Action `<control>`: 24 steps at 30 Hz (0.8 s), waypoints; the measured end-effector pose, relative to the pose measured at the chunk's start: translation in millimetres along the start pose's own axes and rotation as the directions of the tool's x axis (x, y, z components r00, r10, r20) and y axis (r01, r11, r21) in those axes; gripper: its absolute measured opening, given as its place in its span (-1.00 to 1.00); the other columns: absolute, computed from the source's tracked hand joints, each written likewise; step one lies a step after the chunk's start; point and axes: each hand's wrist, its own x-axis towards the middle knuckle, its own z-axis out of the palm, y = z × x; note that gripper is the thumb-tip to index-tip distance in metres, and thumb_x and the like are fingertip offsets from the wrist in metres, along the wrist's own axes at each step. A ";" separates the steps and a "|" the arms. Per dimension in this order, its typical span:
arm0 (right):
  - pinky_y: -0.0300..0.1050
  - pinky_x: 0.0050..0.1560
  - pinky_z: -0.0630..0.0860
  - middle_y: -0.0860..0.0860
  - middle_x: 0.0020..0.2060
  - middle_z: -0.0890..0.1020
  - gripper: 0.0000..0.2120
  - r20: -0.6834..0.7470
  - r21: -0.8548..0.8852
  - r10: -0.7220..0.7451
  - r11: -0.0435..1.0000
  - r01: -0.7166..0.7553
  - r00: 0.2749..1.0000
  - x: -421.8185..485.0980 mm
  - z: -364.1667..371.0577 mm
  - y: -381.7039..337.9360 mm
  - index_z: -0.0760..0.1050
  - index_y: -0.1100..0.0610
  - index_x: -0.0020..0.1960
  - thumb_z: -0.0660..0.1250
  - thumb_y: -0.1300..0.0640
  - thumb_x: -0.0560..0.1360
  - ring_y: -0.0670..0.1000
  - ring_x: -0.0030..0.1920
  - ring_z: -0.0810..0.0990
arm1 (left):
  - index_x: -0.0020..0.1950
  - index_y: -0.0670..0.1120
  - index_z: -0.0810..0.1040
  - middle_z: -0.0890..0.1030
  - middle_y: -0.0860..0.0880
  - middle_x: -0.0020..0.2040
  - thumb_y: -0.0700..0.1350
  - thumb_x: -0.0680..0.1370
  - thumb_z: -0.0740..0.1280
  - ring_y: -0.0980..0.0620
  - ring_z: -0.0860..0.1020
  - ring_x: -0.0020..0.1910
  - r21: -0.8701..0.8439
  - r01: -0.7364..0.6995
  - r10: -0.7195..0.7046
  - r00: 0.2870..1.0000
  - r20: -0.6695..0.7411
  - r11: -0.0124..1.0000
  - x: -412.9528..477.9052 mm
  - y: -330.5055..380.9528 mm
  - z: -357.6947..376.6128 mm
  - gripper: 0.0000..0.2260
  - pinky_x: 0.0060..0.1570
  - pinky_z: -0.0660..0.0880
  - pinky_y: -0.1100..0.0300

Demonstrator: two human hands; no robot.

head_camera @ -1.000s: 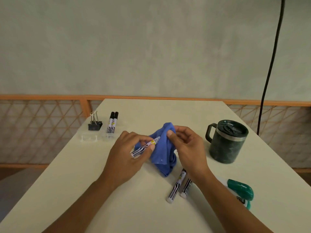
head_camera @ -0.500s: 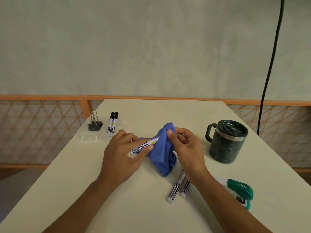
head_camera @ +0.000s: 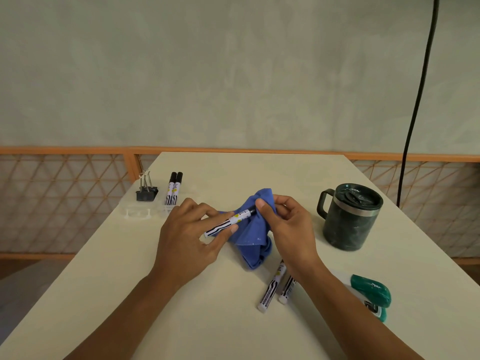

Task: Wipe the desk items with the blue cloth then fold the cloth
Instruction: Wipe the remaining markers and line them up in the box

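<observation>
Our left hand (head_camera: 187,237) pinches the marker (head_camera: 230,222) (tilted upward); our right hand (head_camera: 288,224) clamps the blue cloth (head_camera: 253,229) around its cap.

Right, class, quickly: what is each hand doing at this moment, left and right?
Left hand: closed, holding the marker.
Right hand: closed, pinching the blue cloth at the marker's black end.

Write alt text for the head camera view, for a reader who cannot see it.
A person's left hand holds a marker while the right hand pinches a blue cloth around its capped end, above a pale desk. A dark green mug stands to the right.
</observation>
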 end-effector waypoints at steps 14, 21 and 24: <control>0.01 0.06 0.68 0.10 0.00 0.78 -0.82 -0.019 0.063 -0.007 0.998 0.008 1.000 5.3 -3.6 6.4 0.59 0.18 0.23 0.38 0.12 0.68 0.11 0.06 0.77 | 0.13 0.21 0.75 0.67 0.20 -0.07 0.22 0.62 0.41 -0.01 0.57 0.01 -0.200 0.200 -0.167 0.971 0.170 0.959 3.1 -5.8 -5.8 -0.81 -0.10 0.49 0.19; 0.07 0.12 0.68 0.14 0.06 0.76 -0.74 0.028 0.114 0.041 0.993 -0.043 0.999 4.0 -6.3 1.5 0.69 0.17 0.19 0.31 0.02 0.72 0.15 0.05 0.73 | 0.13 0.18 0.75 0.65 0.22 -0.03 0.14 0.59 0.48 0.06 0.57 0.02 -0.163 0.205 -0.188 0.976 0.113 0.965 2.9 -5.5 -8.5 -0.85 -0.03 0.50 0.18; 0.11 0.25 0.66 0.08 0.13 0.75 -0.79 0.097 0.074 0.044 0.996 -0.051 0.994 0.0 -4.3 0.6 0.70 0.10 0.22 0.31 0.11 0.72 0.17 0.17 0.72 | 0.14 0.14 0.75 0.64 0.20 -0.02 0.12 0.60 0.48 0.02 0.59 0.03 -0.144 0.190 -0.178 0.980 0.091 0.971 2.5 -6.9 -7.4 -0.84 0.01 0.56 0.01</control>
